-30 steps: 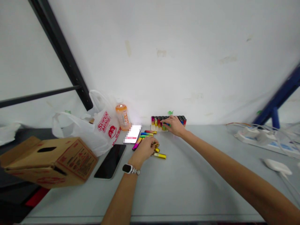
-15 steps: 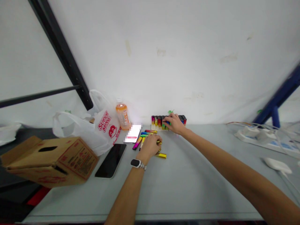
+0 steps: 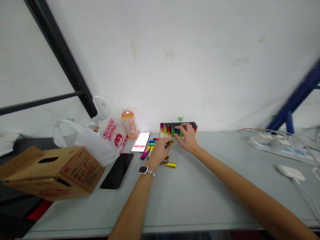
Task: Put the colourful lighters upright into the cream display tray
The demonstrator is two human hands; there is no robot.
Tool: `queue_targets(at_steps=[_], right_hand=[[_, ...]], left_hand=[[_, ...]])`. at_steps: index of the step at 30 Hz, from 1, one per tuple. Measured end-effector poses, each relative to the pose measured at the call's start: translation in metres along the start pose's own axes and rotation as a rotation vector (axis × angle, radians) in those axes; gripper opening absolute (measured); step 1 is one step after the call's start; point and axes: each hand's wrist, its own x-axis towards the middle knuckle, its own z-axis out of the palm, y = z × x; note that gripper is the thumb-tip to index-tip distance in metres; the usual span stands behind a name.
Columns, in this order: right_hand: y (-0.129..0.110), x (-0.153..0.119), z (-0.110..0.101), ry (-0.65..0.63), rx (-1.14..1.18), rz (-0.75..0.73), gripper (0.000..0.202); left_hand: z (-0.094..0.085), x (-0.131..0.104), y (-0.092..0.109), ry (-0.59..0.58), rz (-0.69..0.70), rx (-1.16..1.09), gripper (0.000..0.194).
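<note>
Pinching a small yellow-and-dark lighter (image 3: 169,144) at its fingertips, the left hand (image 3: 158,151) was closed on it just above the table (image 3: 190,193), a watch (image 3: 144,170) on the wrist. Lighter tip pointed right and up toward the right hand (image 3: 187,137), the 2 hands near each other but apart. Right hand rested fingers-down on the front row of a tray of lighters (image 3: 167,128) standing upright against the wall; fingers curled over the tops, whether they gripped 1 could not be told. Held lighter sat just in front of that tray, slightly left of the right hand.

Loose lighters (image 3: 168,164) lay flat on the table under and beside the left hand: a yellow 1 nearest the viewer, a gold 1 just behind it, several coloured ones (image 3: 145,152) fanned out to the left. A lit phone (image 3: 140,142) lay beside those, a dark phone (image 3: 117,171) nearer, face up. Further left: an orange drink bottle (image 3: 128,122) upright, a white plastic bag (image 3: 100,140) with red print, a cardboard box (image 3: 53,171) at the table's left edge.

Right side held a white power strip (image 3: 277,145) with cables and a white mouse (image 3: 290,172). Table grey, wall (image 3: 175,60) white and scuffed, black frame bars (image 3: 62,63) left, blue frame (image 3: 295,100) right.
</note>
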Motion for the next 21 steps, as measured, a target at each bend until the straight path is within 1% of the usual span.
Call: queue_targets(at_steps=[2, 4, 6, 7, 8, 10, 13, 15, 17, 18, 21], right_hand=[[-0.005, -0.016, -0.001, 0.001, 0.185, 0.058, 0.031], [-0.009, -0.030, -0.002, -0.089, 0.371, 0.131, 0.027], [-0.012, -0.041, -0.002, -0.197, 0.555, 0.229, 0.027], [-0.013, -0.044, -0.001, -0.228, 0.638, 0.273, 0.028], [-0.014, -0.047, -0.001, -0.242, 0.705, 0.306, 0.028], [-0.015, -0.051, 0.001, -0.249, 0.790, 0.331, 0.027], [-0.018, -0.052, 0.004, -0.257, 0.853, 0.332, 0.024], [-0.022, -0.052, 0.005, -0.252, 0.890, 0.334, 0.026], [-0.026, -0.052, 0.004, -0.210, 0.887, 0.336, 0.029], [-0.028, -0.051, 0.003, -0.179, 0.864, 0.338, 0.031], [-0.026, -0.051, -0.001, -0.077, 0.784, 0.359, 0.033]], left_hand=[[0.003, 0.003, 0.003, 0.105, -0.011, -0.235, 0.018], [0.006, 0.004, 0.007, 0.198, -0.034, -0.457, 0.021], [0.008, 0.001, 0.010, 0.239, -0.065, -0.600, 0.025], [0.008, -0.001, 0.011, 0.233, -0.086, -0.631, 0.027], [0.008, -0.004, 0.011, 0.213, -0.107, -0.638, 0.028], [0.006, -0.012, 0.010, 0.133, -0.141, -0.603, 0.029], [0.003, -0.023, 0.008, -0.049, -0.163, -0.446, 0.025], [0.003, -0.028, 0.008, -0.126, -0.142, -0.323, 0.019], [0.005, -0.029, 0.011, -0.131, -0.113, -0.249, 0.013], [0.007, -0.029, 0.013, -0.115, -0.108, -0.243, 0.014], [0.010, -0.027, 0.021, -0.039, -0.130, -0.315, 0.024]])
